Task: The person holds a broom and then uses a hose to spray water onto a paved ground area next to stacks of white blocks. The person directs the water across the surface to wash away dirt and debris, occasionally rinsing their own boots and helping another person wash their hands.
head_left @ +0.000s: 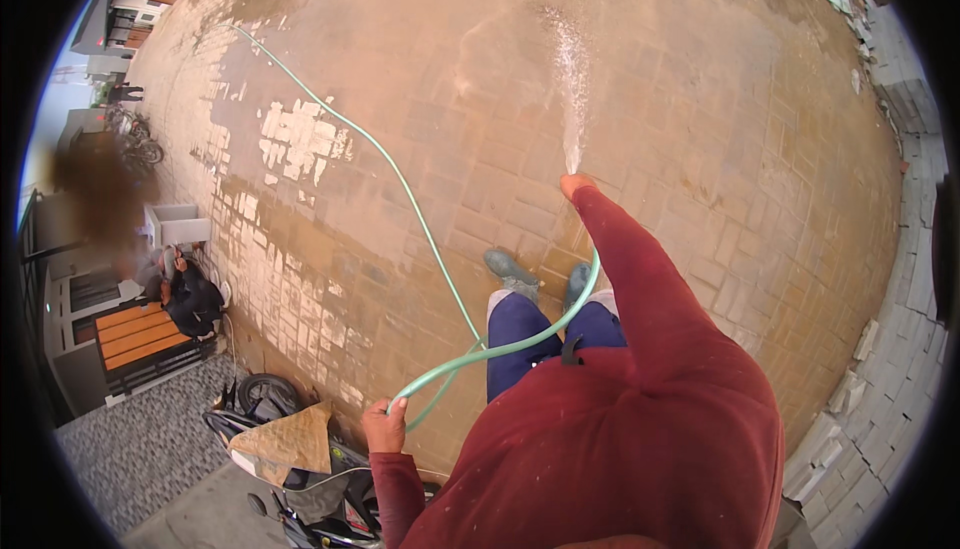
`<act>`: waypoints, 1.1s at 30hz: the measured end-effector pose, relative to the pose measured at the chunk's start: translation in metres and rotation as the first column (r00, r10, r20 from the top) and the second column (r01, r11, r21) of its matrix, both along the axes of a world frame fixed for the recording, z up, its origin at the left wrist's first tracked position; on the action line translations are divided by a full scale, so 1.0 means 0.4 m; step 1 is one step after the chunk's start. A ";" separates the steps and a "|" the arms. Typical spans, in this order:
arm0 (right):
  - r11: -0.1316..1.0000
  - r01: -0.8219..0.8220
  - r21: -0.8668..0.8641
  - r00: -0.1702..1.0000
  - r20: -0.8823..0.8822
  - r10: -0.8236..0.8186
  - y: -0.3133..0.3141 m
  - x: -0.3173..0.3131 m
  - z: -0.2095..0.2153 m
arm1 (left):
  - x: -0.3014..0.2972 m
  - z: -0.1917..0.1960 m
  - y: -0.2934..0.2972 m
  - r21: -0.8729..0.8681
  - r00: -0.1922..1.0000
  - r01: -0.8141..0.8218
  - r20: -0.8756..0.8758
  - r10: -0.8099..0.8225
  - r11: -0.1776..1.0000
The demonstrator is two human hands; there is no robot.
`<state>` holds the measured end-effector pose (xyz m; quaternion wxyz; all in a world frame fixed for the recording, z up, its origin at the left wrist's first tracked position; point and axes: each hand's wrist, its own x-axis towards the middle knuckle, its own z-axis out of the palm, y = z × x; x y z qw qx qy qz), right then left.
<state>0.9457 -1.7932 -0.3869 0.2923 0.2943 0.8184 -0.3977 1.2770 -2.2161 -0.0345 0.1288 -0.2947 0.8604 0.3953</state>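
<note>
A green garden hose (485, 353) runs across the front of my body from one hand to the other. My left hand (385, 425), low and to the left, is closed round a bend of it. Out ahead on a stretched arm, my right hand (577, 185) grips the hose's end, which the fingers hide. From there a spray of water (571, 89) shoots forward onto the brick paving (640, 139). The rest of the hose trails over the ground toward the far left. Both my boots (510, 267) stand on wet paving just behind the spray.
A parked motorbike (300, 449) with a brown cover stands close by my left side. Farther left a person (190, 294) crouches beside an orange slatted panel (135, 334) and a white box (178, 225). More motorbikes (135, 134) stand beyond. Stacked grey blocks (910, 239) line the right edge.
</note>
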 end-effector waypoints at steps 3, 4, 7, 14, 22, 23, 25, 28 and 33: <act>0.965 -0.229 -0.129 0.961 0.126 0.245 -0.086 0.007 0.021 | -0.062 0.009 -0.007 -0.006 0.999 -0.015 0.030 0.016 1.000; 0.965 -0.229 -0.131 0.962 0.123 0.245 -0.118 -0.002 0.046 | -0.082 0.003 -0.022 -0.004 0.998 -0.019 0.060 0.019 1.000; 0.885 -0.401 -0.237 0.824 0.327 0.462 -0.209 -0.046 0.106 | -0.154 -0.039 -0.092 -0.013 0.997 0.008 0.080 -0.007 1.000; 0.900 -0.435 0.037 0.891 0.166 0.424 -0.325 -0.219 0.112 | -0.404 -0.097 -0.231 0.086 1.000 -0.016 0.026 0.014 0.996; 0.969 -0.234 0.080 0.959 0.184 0.217 -0.311 -0.407 0.135 | -0.613 -0.114 -0.388 0.183 1.000 -0.021 0.001 0.021 0.983; 0.969 -0.232 0.081 0.959 0.188 0.214 -0.309 -0.420 0.133 | -0.630 -0.115 -0.396 0.186 1.000 -0.028 0.005 0.027 0.982; 0.961 -0.254 0.113 0.960 0.147 0.236 -0.304 -0.444 0.117 | -0.661 -0.119 -0.398 0.165 1.000 -0.023 -0.018 0.026 0.986; 0.948 -0.299 0.111 0.952 0.104 0.289 -0.303 -0.482 0.076 | -0.696 -0.110 -0.372 0.117 0.999 -0.016 -0.050 0.022 0.993; 0.937 -0.343 0.063 0.938 0.068 0.339 -0.287 -0.575 0.097 | -0.685 -0.071 -0.245 0.008 0.996 -0.064 -0.060 0.064 0.998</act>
